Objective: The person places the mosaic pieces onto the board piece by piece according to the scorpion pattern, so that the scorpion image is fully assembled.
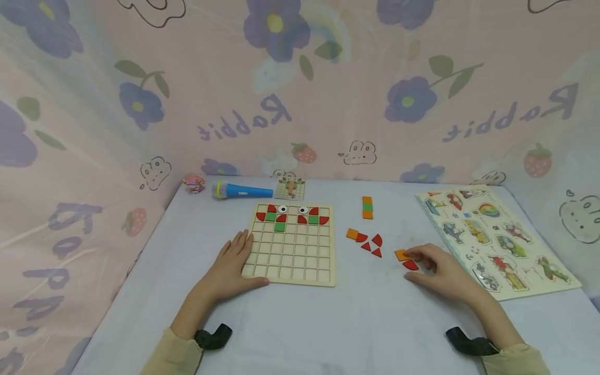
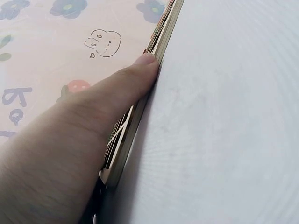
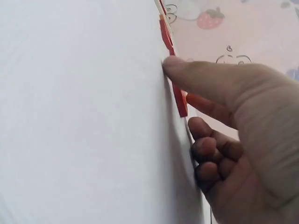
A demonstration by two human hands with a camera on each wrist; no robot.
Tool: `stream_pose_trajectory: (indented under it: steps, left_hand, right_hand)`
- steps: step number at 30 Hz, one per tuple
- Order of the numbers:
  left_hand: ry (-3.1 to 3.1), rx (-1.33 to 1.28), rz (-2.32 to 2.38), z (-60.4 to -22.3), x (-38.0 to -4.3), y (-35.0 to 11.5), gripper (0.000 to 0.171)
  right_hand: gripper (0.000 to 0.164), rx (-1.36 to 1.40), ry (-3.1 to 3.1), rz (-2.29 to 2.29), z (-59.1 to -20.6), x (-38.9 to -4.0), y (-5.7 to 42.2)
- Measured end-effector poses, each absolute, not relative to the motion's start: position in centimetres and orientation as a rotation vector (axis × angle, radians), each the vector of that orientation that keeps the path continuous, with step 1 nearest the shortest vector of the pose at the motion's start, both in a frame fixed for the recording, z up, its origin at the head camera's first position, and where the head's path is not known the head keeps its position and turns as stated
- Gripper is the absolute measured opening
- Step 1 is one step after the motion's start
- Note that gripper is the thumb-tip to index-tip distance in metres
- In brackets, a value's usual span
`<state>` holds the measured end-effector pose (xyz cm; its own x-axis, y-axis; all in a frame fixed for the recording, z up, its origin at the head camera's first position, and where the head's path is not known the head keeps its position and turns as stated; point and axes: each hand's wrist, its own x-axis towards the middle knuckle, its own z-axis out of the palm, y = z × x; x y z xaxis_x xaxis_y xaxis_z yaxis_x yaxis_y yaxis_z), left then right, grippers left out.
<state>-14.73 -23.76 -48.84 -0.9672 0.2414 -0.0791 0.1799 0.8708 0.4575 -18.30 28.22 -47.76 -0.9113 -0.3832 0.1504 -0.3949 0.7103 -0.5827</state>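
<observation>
My left hand (image 1: 229, 265) lies with fingers spread at the left edge of a wooden grid board (image 1: 300, 263), its thumb along the front edge. On the board's upper rows sit red quarter-circle pieces (image 1: 324, 221), green squares (image 1: 279, 227) and two eye pieces (image 1: 282, 209). At the right, my right hand (image 1: 438, 268) touches an orange square tile (image 1: 400, 255) with a fingertip. A red quarter-circle tile (image 1: 410, 265) lies between its thumb and forefinger; in the right wrist view, the thumb is beside a red tile (image 3: 180, 102). The other fingers are bent near the cloth.
Loose red tiles (image 1: 377, 239) and an orange square (image 1: 352, 234) lie between board and right hand. Behind them is an orange-and-green row (image 1: 367, 207). A pattern card (image 1: 290, 188), blue toy microphone (image 1: 246, 191) and pink figurine (image 1: 194, 183) stand behind; a picture puzzle board (image 1: 497, 239) lies right.
</observation>
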Motion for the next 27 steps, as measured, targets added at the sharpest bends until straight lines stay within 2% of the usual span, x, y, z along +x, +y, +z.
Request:
stream_pose_trajectory:
  steps: [5,9,16,22,27]
  left_hand:
    - [2.915,0.327,0.675,-49.0,-14.7,-23.8,0.129]
    - [2.915,0.326,0.673,-48.9,-14.7,-23.8,0.128]
    - [2.919,0.343,0.670,-48.8,-14.7,-23.7,0.128]
    - [2.916,0.346,0.685,-48.8,-14.6,-23.7,0.128]
    - [2.919,0.344,0.680,-48.7,-14.6,-23.7,0.127]
  right_hand:
    - [0.026,0.679,-2.816,1.046,-48.3,-18.4,28.9]
    - [0.024,0.677,-2.794,1.056,-48.5,-18.5,29.1]
    - [0.026,0.767,-2.752,0.890,-48.7,-18.5,29.4]
    - [0.035,0.857,-2.712,0.903,-48.7,-18.6,29.8]
    - [0.035,0.885,-2.689,0.921,-48.8,-18.6,29.9]
